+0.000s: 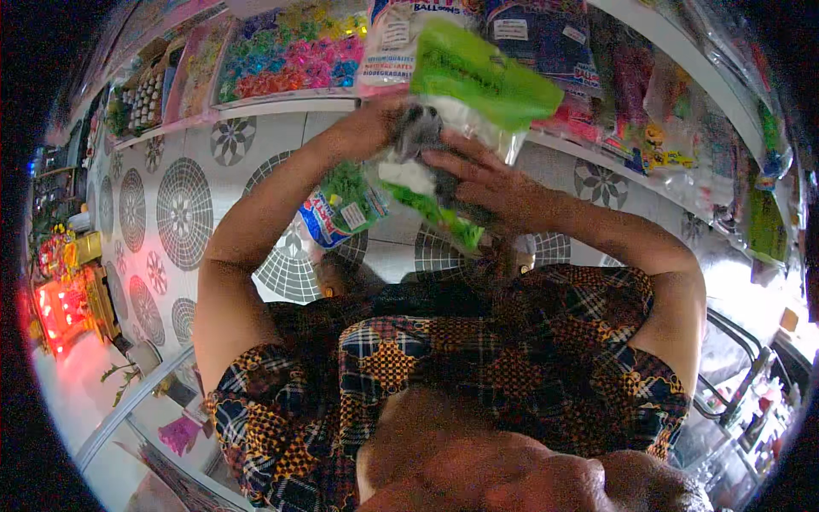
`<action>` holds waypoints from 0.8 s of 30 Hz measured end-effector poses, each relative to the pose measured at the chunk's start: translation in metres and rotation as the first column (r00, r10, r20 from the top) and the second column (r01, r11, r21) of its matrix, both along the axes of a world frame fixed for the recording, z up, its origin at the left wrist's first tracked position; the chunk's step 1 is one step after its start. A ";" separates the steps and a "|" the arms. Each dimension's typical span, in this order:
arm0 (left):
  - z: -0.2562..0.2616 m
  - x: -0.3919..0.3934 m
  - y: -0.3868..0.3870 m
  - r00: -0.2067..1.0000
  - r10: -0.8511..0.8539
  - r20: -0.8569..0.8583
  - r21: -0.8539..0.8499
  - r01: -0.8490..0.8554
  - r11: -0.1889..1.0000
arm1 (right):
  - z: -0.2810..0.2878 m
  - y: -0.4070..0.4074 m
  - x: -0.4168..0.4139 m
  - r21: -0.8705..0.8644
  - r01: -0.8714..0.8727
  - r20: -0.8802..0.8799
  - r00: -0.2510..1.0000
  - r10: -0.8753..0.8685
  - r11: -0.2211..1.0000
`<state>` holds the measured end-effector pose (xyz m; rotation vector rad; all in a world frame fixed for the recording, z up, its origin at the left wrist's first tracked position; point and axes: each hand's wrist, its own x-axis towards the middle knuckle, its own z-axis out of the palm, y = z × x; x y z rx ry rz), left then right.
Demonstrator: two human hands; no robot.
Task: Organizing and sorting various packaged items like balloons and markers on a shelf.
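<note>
Both hands are raised before my chest at the edge of a stocked shelf. My left hand (377, 128) grips a blurred bundle of packets near its dark grey part (417, 131). From the other side my right hand (489, 182) presses on the same bundle, fingers spread across it. A bright green and clear plastic packet (486, 80) sticks up from the bundle, and a second green-and-white packet (435, 208) hangs below. Under my left wrist is a bag of green balloons (349, 201) with a printed header; whether I hold it is unclear.
On the shelf (288, 105) ahead lie colourful plastic gems (301, 61), a pale balloon bag (387, 57) and dark blue balloon bags (537, 38). Patterned floor tiles (185, 211) lie below. A red-lit box (64, 313) stands far left, and a metal-framed chair (736, 365) is at right.
</note>
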<state>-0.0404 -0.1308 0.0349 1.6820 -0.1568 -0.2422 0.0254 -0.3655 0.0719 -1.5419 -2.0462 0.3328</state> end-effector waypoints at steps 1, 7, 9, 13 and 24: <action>0.021 0.009 -0.005 1.000 -0.016 0.004 -0.002 0.016 1.000 | -0.003 -0.005 0.002 -0.002 0.016 0.004 1.000 -0.016 1.000; 0.076 0.044 0.025 0.917 0.398 -0.011 0.353 -0.369 0.860 | -0.028 -0.036 0.011 -0.454 0.054 -0.031 0.997 -0.076 0.889; 0.063 0.068 0.069 0.880 0.446 -0.166 0.516 -0.308 0.799 | -0.039 -0.038 0.014 -0.394 0.060 -0.025 0.997 -0.076 0.917; 0.057 0.084 0.045 0.785 0.566 -0.252 0.516 -0.386 0.765 | -0.048 -0.045 0.020 -0.398 0.072 -0.041 0.995 -0.096 0.915; 0.004 0.121 0.034 0.948 0.096 0.305 0.827 -0.313 0.468 | -0.064 -0.040 0.016 -0.449 -0.044 -0.069 0.997 0.015 0.893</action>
